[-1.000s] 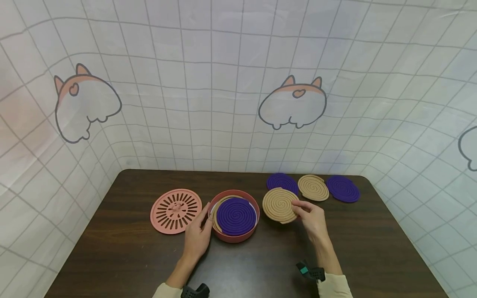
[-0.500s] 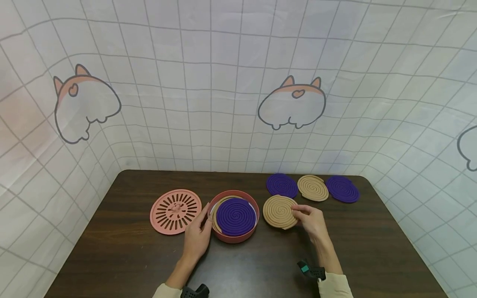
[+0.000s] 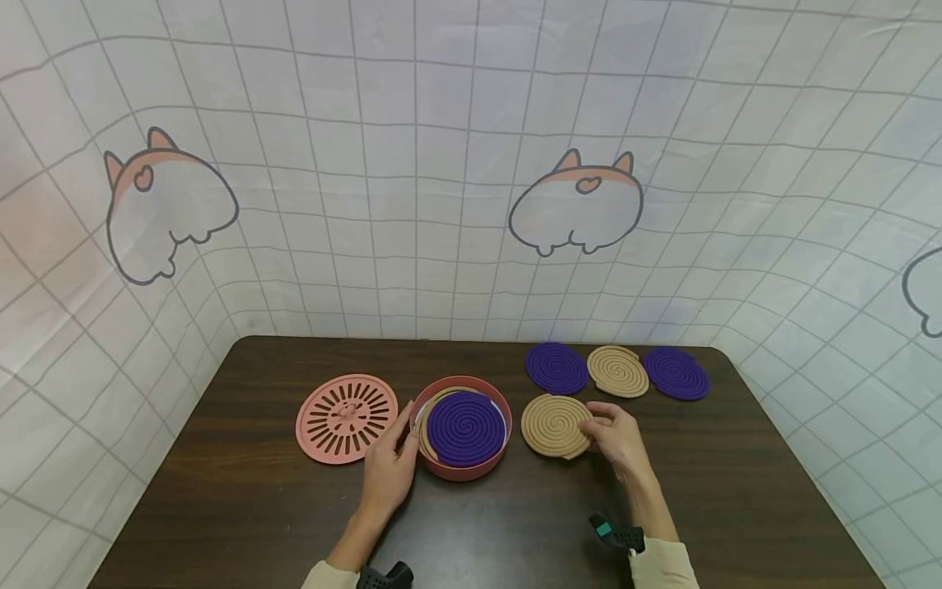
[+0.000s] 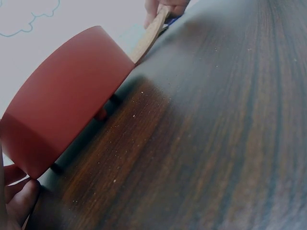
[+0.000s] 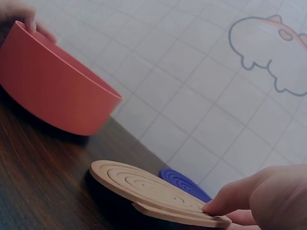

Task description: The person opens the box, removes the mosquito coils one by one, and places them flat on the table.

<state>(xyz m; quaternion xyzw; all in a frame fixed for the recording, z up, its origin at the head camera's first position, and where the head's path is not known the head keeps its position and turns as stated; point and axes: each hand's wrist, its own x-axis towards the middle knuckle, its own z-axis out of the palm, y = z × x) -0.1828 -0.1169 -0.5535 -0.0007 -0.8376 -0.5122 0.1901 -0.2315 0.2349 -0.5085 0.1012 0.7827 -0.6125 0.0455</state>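
My left hand (image 3: 390, 474) holds the side of a round red mosquito coil box (image 3: 459, 473), its fingers at the rim in the right wrist view. Inside the box a purple mosquito coil (image 3: 467, 429) lies over a tan one (image 3: 427, 442). To the right, my right hand (image 3: 618, 438) pinches the right edge of another tan mosquito coil (image 3: 554, 426) between thumb and fingers. In the right wrist view this coil (image 5: 153, 187) is slightly tilted, with dark shadow beneath; whether it touches the table I cannot tell.
A pink slotted lid (image 3: 347, 419) lies left of the box. Along the back right lie a purple coil (image 3: 555, 367), a tan coil (image 3: 618, 371) and another purple coil (image 3: 676, 374). Behind the dark wooden table (image 3: 486, 540) hangs a white gridded curtain (image 3: 383, 204).
My right hand has lowered the tan coil toward the table and slightly nearer me, so more of the purple coil behind it shows. The left hand and the box have stayed in place.
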